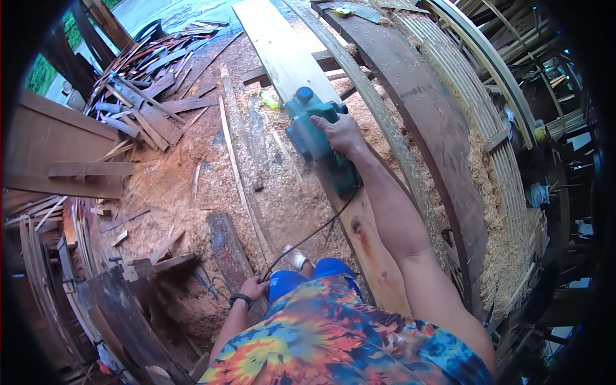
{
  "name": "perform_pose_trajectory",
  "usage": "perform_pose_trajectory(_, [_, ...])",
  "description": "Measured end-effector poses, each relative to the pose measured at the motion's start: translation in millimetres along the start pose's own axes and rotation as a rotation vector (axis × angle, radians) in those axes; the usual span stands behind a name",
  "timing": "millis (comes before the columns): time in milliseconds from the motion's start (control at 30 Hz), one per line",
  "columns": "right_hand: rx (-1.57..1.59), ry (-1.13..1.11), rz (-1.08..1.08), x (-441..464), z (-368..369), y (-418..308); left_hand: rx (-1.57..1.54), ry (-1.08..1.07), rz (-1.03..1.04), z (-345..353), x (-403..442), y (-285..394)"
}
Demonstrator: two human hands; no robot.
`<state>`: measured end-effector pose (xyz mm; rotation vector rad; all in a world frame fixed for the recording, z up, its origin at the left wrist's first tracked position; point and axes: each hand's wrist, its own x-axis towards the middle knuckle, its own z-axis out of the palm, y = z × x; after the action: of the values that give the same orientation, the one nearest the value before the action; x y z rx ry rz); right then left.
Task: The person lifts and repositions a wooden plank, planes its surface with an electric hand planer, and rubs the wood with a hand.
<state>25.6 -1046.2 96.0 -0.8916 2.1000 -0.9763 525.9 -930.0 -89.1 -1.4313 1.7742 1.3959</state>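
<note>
A green electric planer (311, 131) with a dark blue front knob rests on a long pale plank (366, 250). My right hand (343, 133) is wrapped round its rear handle, with the arm stretched forward. A black power cord (314, 232) runs from the back of the planer in a curve down to my left hand (255, 289). That hand hangs low beside my blue shorts, its fingers closed at the cord. A dark band circles the left wrist. The plank shows brown knots on its near part and a bright, pale surface beyond the planer.
Wood shavings (173, 173) cover the ground. To the right lies a wide dark board (417, 96), with long thin strips (475, 96) beyond it. Scrap wood (160, 70) is heaped at the far left. A dark wooden beam (228, 250) lies near my left hand.
</note>
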Motion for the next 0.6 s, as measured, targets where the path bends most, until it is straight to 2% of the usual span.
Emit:
perform_pose_trajectory(133, [-0.008, -0.006, -0.011, 61, 12, -25, 0.033, 0.017, -0.034, -36, 27, 4])
perform_pose_trajectory(233, [-0.003, -0.005, -0.04, 107, 22, -45, -0.108, 0.037, -0.011, -59, 48, 6])
perform_pose_trajectory(300, [-0.012, 0.007, -0.046, 138, 29, -57, -0.094, 0.046, -0.02, -77, 67, 10])
perform_pose_trajectory(467, [-0.006, -0.009, -0.099, 204, 43, -87, -0.051, 0.031, -0.036, -134, 99, 51])
perform_pose_trajectory(600, [-0.071, -0.013, -0.047, 252, 50, -111, 0.006, 0.051, -0.1, -184, 121, 79])
